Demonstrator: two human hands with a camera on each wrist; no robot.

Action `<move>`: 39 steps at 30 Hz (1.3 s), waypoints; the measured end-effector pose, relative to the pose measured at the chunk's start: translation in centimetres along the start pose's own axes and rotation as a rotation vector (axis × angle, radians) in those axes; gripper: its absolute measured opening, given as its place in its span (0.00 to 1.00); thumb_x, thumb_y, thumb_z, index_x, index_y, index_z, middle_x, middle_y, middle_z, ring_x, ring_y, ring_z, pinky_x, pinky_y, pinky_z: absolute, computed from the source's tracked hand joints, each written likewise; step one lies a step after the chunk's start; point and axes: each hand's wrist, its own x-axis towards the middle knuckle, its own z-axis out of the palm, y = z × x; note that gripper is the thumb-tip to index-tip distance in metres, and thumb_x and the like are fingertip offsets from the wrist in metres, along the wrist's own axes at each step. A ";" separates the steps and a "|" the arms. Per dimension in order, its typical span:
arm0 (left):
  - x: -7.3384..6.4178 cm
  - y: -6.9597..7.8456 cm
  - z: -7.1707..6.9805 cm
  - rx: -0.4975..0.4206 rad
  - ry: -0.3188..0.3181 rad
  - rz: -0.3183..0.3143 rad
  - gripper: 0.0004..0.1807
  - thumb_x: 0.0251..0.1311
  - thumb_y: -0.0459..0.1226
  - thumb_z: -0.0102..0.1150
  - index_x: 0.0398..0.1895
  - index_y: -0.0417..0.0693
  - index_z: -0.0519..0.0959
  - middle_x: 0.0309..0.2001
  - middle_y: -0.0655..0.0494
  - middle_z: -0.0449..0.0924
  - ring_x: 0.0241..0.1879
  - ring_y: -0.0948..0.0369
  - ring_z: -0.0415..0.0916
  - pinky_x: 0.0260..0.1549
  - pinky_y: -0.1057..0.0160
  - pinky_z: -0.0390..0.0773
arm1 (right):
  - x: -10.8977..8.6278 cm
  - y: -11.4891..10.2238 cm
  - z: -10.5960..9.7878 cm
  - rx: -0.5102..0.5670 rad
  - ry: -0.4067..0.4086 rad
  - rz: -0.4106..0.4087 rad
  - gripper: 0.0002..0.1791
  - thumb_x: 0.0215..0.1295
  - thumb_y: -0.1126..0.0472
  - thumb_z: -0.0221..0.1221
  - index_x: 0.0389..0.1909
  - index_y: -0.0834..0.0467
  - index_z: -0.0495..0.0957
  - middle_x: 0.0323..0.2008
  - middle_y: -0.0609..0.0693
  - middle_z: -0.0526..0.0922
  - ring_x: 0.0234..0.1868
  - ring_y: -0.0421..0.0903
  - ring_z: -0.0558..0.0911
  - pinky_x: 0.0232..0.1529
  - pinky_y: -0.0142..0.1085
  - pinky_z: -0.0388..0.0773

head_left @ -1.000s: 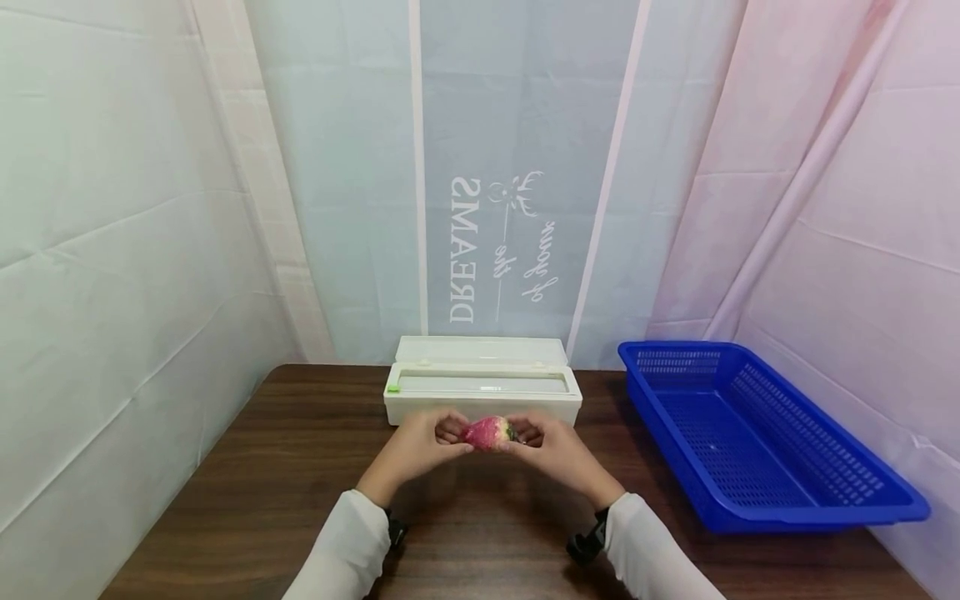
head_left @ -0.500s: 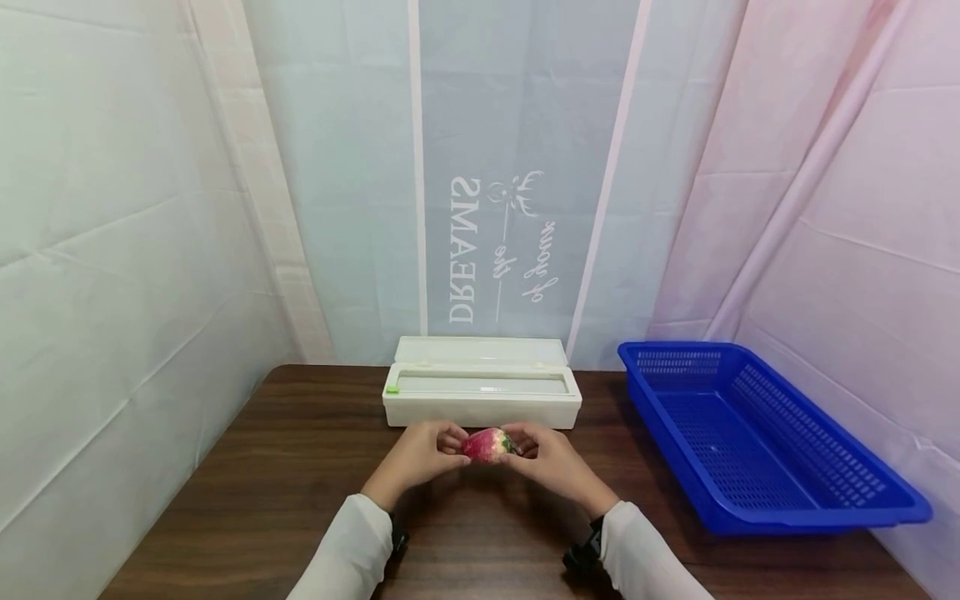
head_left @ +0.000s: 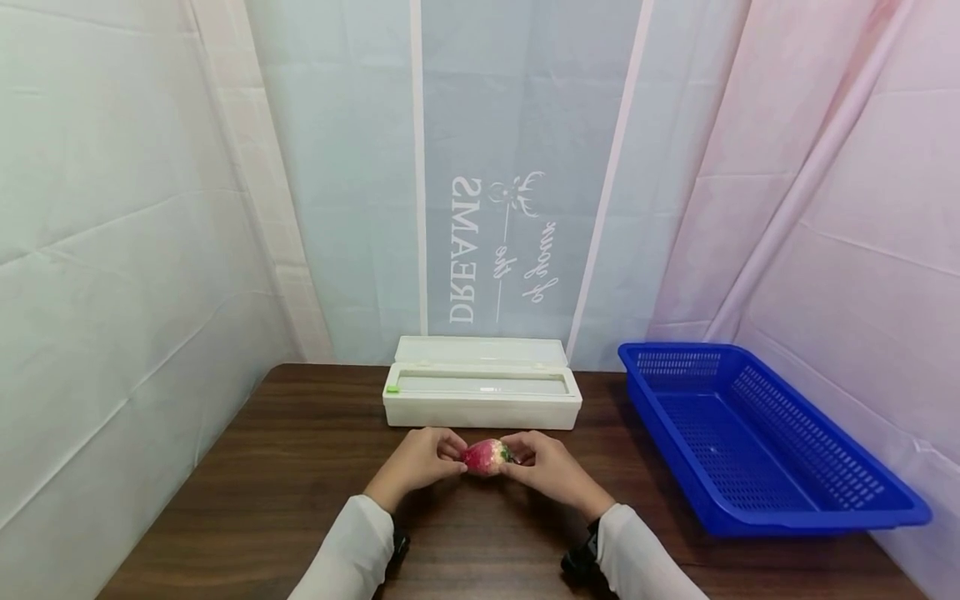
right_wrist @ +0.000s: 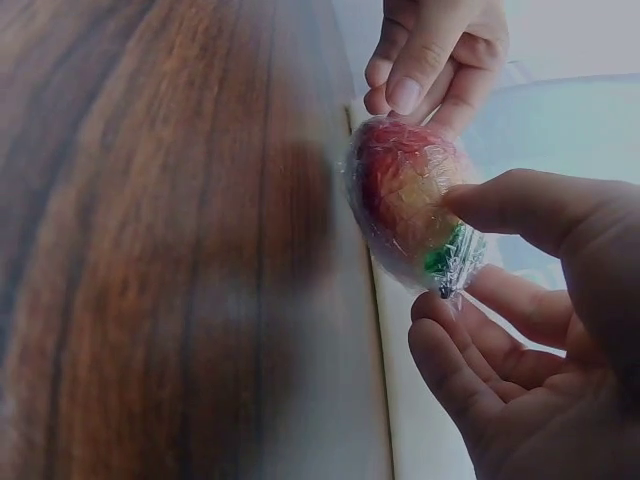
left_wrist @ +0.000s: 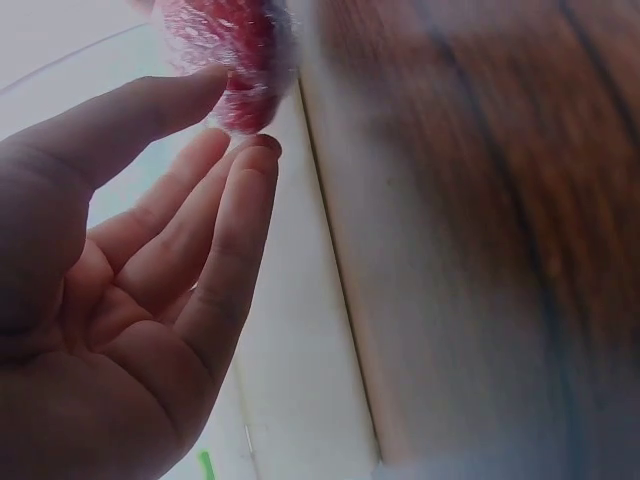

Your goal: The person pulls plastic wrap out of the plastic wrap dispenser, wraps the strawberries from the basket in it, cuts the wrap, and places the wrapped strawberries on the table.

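Note:
A red strawberry point(head_left: 486, 457) with a pale yellow and green leafy end is held between both hands over the table, in front of a white box. Clear plastic film wraps it, crinkled and shiny in the right wrist view. My left hand point(head_left: 420, 460) pinches its red tip with thumb and fingers; the left wrist view has the wrapped red tip point(left_wrist: 240, 60) at the top. At the green end, my right hand point(head_left: 553, 468) pinches the strawberry point(right_wrist: 405, 190), the thumb on its side and fingers at the gathered film.
Behind the hands, the long white box point(head_left: 482, 413) with a green slider point(head_left: 393, 389) has its lid point(head_left: 480, 350) raised. A blue perforated basket point(head_left: 772, 450) stands at the right. The dark wooden table point(head_left: 247, 500) ends at cloth-covered walls.
Both hands have come slightly back toward the person with the strawberry between them, away from the white box's front. The box and basket look unmoved.

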 end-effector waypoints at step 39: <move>-0.2 0.3 -2.3 0.334 0.161 0.032 0.19 0.56 0.44 0.62 0.49 0.45 0.79 0.46 0.50 0.81 0.46 0.55 0.75 0.46 0.48 0.77 | -0.2 -0.3 -1.1 -0.183 0.146 -0.052 0.32 0.61 0.41 0.57 0.61 0.55 0.70 0.55 0.50 0.76 0.55 0.46 0.71 0.54 0.51 0.72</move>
